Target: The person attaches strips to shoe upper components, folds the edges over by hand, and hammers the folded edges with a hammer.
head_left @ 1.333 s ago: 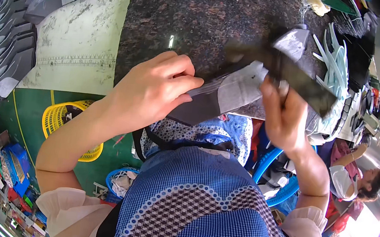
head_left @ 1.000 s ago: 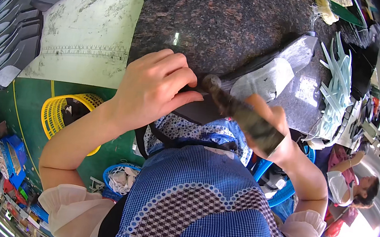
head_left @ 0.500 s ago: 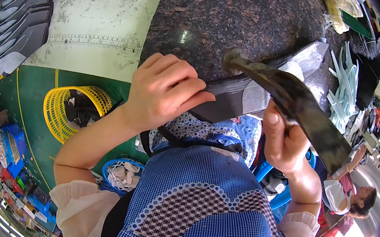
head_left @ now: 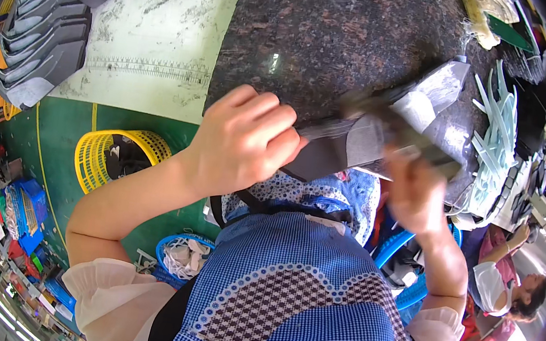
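At the near edge of the dark stone tabletop [head_left: 302,32] lies a long, dark grey sheet-like piece [head_left: 318,159] with lighter grey panels, angled toward the far right. The curled fingers of my left hand [head_left: 239,143] are closed at its left end, thumb and fingertips pressed together on its edge. A hammer [head_left: 418,136], smeared by motion, is gripped in my right hand [head_left: 415,190]. Its head is low over the middle of the piece and covers part of it; contact cannot be made out.
Similar grey pieces [head_left: 34,79] are stacked at the far left beside a white board [head_left: 153,36] with a ruler scale. Pale strips [head_left: 496,135] lie at the right. A yellow basket [head_left: 89,160] and a blue basket [head_left: 163,245] stand below. Another person [head_left: 499,280] is at the right.
The hammer has swung down toward the grey piece, and my right hand has tilted with it. My left hand stays at the piece's left end. The whole view has shifted slightly.
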Demonstrator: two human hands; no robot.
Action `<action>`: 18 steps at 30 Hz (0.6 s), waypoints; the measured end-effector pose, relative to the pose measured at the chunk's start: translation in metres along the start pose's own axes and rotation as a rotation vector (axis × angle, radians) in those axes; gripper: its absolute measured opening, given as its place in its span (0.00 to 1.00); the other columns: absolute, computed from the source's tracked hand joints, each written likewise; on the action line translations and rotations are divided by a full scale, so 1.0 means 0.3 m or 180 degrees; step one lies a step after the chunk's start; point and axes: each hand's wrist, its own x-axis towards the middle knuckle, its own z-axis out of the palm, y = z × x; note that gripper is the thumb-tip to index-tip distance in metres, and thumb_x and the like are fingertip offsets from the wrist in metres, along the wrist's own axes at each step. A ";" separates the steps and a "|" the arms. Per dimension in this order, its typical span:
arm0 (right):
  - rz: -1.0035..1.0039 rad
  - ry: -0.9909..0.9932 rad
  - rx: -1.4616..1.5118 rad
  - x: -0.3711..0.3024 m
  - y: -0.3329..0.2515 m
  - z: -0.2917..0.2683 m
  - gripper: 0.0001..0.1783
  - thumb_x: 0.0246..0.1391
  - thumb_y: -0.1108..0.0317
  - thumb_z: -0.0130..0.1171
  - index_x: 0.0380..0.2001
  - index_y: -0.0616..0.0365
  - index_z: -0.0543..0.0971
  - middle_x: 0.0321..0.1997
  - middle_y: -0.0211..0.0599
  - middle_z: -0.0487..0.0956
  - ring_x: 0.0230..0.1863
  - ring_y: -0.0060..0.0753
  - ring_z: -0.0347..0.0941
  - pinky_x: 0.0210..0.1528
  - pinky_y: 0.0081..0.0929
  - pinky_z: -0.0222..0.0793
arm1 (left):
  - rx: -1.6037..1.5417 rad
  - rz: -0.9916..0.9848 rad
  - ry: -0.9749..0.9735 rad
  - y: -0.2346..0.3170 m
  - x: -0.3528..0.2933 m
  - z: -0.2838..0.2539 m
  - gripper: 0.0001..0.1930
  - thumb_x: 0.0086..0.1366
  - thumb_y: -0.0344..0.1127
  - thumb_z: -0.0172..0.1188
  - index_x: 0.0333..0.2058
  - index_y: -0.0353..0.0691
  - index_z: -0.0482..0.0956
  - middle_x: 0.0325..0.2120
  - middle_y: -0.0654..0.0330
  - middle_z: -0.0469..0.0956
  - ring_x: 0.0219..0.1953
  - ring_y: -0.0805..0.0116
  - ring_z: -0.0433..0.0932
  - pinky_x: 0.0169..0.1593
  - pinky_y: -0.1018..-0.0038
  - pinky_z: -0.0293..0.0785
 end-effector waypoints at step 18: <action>0.1107 0.2725 0.2537 -0.063 0.294 -0.147 0.16 0.74 0.56 0.46 0.33 0.53 0.69 0.15 0.20 0.58 0.10 0.14 0.51 0.11 0.15 0.49 | 0.1248 0.0071 0.0615 -0.379 0.845 -0.088 0.23 0.62 0.40 0.65 0.55 0.42 0.77 0.51 0.46 0.76 0.53 0.47 0.75 0.57 0.57 0.72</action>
